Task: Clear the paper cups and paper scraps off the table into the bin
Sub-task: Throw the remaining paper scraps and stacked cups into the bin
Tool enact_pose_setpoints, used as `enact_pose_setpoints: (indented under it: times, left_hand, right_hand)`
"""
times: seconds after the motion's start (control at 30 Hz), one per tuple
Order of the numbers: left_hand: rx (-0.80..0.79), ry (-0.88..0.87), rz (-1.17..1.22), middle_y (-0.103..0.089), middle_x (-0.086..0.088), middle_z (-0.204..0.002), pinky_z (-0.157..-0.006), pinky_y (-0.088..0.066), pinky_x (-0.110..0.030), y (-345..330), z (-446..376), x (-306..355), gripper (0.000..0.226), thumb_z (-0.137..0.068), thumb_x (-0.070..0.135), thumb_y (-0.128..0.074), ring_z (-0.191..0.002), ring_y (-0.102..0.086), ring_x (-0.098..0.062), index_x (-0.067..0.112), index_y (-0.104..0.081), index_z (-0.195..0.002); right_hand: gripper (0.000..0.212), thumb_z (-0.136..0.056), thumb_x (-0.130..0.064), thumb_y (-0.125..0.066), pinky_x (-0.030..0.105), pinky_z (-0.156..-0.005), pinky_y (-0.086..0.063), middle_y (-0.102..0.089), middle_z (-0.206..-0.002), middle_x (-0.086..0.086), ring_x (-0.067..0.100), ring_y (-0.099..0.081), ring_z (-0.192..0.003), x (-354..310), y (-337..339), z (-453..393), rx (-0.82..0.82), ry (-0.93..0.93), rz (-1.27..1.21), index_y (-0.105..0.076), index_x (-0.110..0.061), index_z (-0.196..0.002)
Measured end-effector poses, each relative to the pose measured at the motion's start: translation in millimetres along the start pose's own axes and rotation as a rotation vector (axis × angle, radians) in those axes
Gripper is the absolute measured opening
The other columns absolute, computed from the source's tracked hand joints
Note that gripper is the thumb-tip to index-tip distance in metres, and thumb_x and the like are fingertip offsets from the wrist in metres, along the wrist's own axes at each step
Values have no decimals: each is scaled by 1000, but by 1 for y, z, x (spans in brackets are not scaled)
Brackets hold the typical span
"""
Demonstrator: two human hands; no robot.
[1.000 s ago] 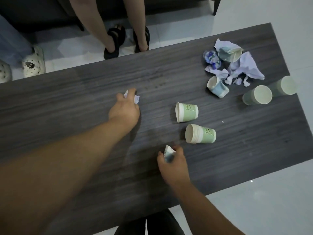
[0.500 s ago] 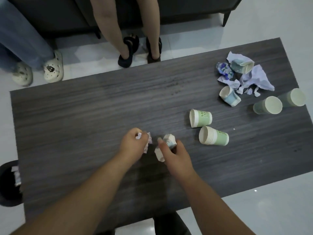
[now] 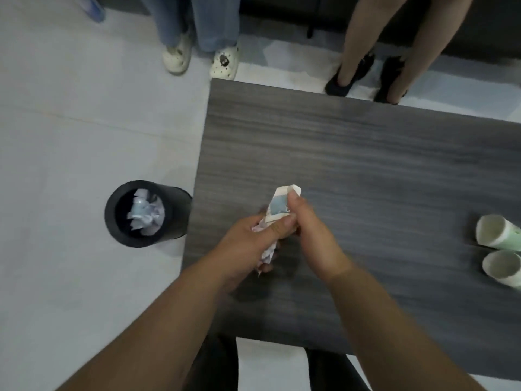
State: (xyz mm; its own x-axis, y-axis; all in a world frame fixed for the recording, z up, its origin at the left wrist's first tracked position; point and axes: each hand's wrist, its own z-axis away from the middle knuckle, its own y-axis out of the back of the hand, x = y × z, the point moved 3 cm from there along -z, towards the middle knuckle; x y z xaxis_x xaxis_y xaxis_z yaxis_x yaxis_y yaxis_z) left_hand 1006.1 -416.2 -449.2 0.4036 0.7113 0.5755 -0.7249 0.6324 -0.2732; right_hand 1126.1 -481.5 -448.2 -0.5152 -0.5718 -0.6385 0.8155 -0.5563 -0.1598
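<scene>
Both hands meet over the left end of the dark wooden table. My left hand is closed around a crumpled paper scrap and also touches the crushed paper cup, white with a blue print. My right hand pinches that cup from the right. The black round bin stands on the floor just left of the table, with paper scraps inside. Two green paper cups lie on their sides at the right edge of the view.
Two people stand beyond the table's far edge: one in jeans and white clogs, one with bare legs and black shoes. Pale tiled floor lies around the bin. My dark trouser legs show below the table's near edge.
The view has swung left, bringing the bin into sight. My hands have come together, and the crushed cup and paper scrap are now held between them, nearer the table's left end.
</scene>
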Motion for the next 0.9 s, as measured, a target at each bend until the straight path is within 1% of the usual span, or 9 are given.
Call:
enact_pose_setpoints:
  times: [0.1,0.23,0.3,0.37,0.43,0.53,0.67,0.8,0.9]
  left_hand:
    - [77,12,116,-56,-6,-74,-54,-42,-31,81,23,2,40,-78,62,-85,-61,-50,-17,27,-81,-97]
    - [440,-25,-30,-67,5,-68,-52,-49,-28,200,39,-5,44,-81,68,-79,-58,-61,-12,30,-78,-102]
    - [680,-32,-123,-70,14,-64,-45,-47,-19,265,38,-15,34,-87,64,-77,-50,-63,-3,31,-76,-95]
    - [817,-4,-247,-75,14,-72,-46,-48,-17,324,28,-30,32,-90,62,-74,-60,-71,-2,30,-73,-91]
    - [846,70,-377,-77,6,-84,-60,-52,-25,373,4,-52,35,-91,60,-73,-80,-76,-16,25,-72,-92]
    - [810,227,-573,-76,-2,-104,-75,-52,-34,426,-52,-89,39,-94,59,-69,-98,-72,-28,24,-72,-110]
    - [664,394,-772,-71,-11,-130,-91,-52,-38,451,-135,-124,59,-95,60,-64,-116,-67,-36,18,-63,-137]
    - [694,447,-651,-51,-18,-156,-119,-43,-53,459,-193,-149,92,-85,64,-66,-143,-49,-46,24,-36,-163]
    - [703,488,-574,-38,-17,-169,-126,-33,-54,463,-221,-168,88,-97,57,-60,-153,-38,-47,23,-24,-169]
  right_hand:
    - [71,-99,-71,-45,26,-71,-59,-81,-101,9,23,-76,-90,-2,-66,-19,-75,-63,19,-76,-9,-114]
    - [49,-102,-61,-54,38,-91,-53,-76,-115,15,35,-70,-107,5,-87,-75,252,-110,900,-70,-15,-101]
    - [67,-94,-73,-57,44,-101,-55,-73,-128,21,40,-69,-112,12,-91,-96,223,-233,1133,-73,-11,-115]
    - [103,-75,-91,-61,47,-109,-52,-67,-138,24,44,-64,-124,15,-97,-109,244,-293,1218,-68,-7,-133]
    - [125,-50,-103,-59,47,-105,-54,-71,-128,23,43,-65,-120,19,-101,-116,277,-272,1262,-69,-6,-129]
    - [127,-28,-116,-44,47,-90,-60,-76,-99,13,37,-70,-97,25,-96,-122,304,-240,1300,-73,-17,-102]
    - [126,-35,-116,-47,53,-87,-60,-70,-112,9,35,-66,-102,37,-94,-118,359,-221,1274,-64,-20,-115]
    - [131,-42,-115,-44,56,-97,-58,-65,-128,10,36,-63,-116,39,-96,-118,409,-203,1320,-57,-20,-131]
    - [125,-49,-110,-47,52,-100,-56,-61,-127,13,36,-59,-118,41,-93,-120,398,-236,1335,-56,-13,-128]
